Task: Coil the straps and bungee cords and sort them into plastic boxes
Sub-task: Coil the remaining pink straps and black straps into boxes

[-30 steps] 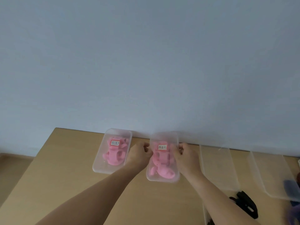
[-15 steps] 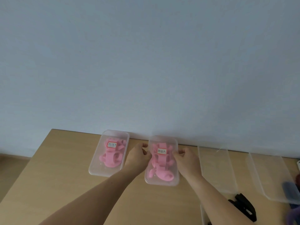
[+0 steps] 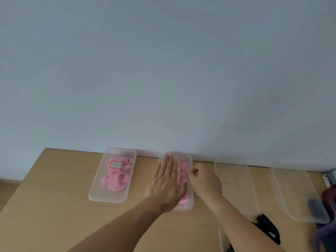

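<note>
Two lidded clear plastic boxes with coiled pink straps inside stand at the back of the wooden table (image 3: 54,206). The left box (image 3: 113,176) carries a red-bordered label. My left hand (image 3: 166,180) lies flat, fingers straight, pressing on the lid of the right box (image 3: 187,164). My right hand (image 3: 204,180) sits at that box's right edge with its fingers curled against the lid rim.
Two clear boxes (image 3: 236,186) (image 3: 294,193) stand to the right along the wall. A black strap (image 3: 268,228) lies near the front right, with dark and purple items (image 3: 327,210) at the far right edge. The wall rises just behind the boxes.
My left hand has moved from gripping the box's left edge to lying flat on its lid. My right hand stays at the right edge.
</note>
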The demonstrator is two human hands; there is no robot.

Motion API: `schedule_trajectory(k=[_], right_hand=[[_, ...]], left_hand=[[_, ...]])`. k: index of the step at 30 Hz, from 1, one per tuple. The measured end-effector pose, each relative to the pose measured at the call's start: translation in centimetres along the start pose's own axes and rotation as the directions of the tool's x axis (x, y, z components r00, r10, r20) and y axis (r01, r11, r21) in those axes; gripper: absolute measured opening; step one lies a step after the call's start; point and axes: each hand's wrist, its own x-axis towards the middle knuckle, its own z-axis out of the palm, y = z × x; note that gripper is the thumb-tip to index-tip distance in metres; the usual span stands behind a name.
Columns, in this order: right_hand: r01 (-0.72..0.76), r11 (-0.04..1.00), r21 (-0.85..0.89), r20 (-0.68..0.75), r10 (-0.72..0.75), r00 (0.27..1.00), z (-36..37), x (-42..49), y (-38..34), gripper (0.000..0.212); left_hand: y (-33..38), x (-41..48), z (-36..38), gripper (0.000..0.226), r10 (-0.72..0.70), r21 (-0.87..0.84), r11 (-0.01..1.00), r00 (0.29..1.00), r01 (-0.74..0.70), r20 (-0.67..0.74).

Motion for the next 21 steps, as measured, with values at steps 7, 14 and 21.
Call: schedule_trajectory(k=[7, 14, 21], right_hand=[[0.007, 0.999, 0.046, 0.050, -0.009, 0.999, -0.9, 2.0, -0.3, 0.035], [-0.082, 0.965, 0.249, 0.018, 0.080, 0.997, 0.0, 4.5, -1.4, 0.037], [-0.197, 0.851, 0.487, 0.037, 0.205, 0.978, 0.6, 4.0, -1.9, 0.029]], left_hand=[[0.3, 0.2, -0.2, 0.078, -0.025, -0.049, 0.998, 1.000, 0.026, 0.016], [0.1, 0.8, -0.3, 0.085, 0.014, -0.035, 0.999, 0.999, -0.015, -0.036], [0.2, 0.9, -0.6, 0.085, 0.017, -0.012, 1.000, 0.997, -0.018, -0.071]])
